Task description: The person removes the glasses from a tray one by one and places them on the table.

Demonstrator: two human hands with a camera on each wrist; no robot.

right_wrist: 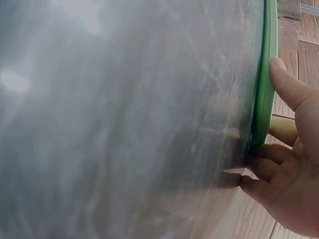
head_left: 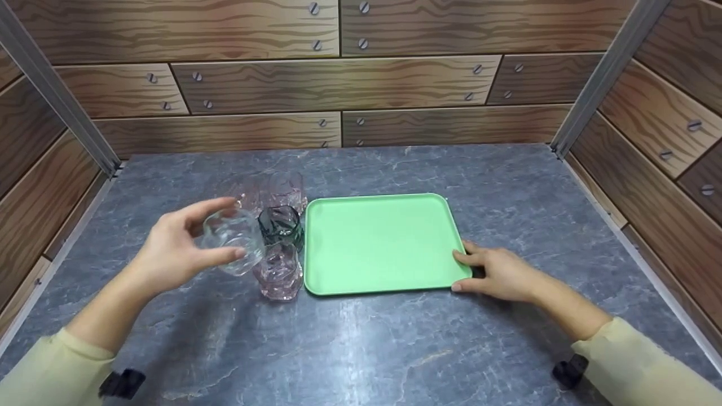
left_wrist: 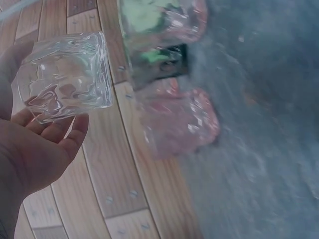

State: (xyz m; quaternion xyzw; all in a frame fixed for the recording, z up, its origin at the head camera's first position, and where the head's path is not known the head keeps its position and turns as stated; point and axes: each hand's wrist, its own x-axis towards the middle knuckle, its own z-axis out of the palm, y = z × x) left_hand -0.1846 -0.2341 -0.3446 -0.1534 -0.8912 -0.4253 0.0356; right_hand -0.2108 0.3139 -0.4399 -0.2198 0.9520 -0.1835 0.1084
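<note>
My left hand (head_left: 175, 248) holds a clear glass tumbler (head_left: 234, 242) between thumb and fingers, raised beside the other glasses. In the left wrist view the clear tumbler (left_wrist: 67, 77) has a squarish base, with fingertips under it. A dark grey-green glass (head_left: 280, 225) stands against the tray's left edge. Nearer stands a pink glass (head_left: 279, 273). My right hand (head_left: 502, 273) grips the near right corner of a flat green tray (head_left: 383, 242). In the right wrist view the thumb lies along the tray's rim (right_wrist: 266, 99), the other fingers around its corner.
More pinkish glasses (head_left: 286, 189) stand behind the dark one, partly hidden by the left hand. The grey marbled tabletop (head_left: 361, 344) is bounded by wood-patterned walls (head_left: 338, 84) at the back and both sides, with metal posts (head_left: 609, 73) at the corners.
</note>
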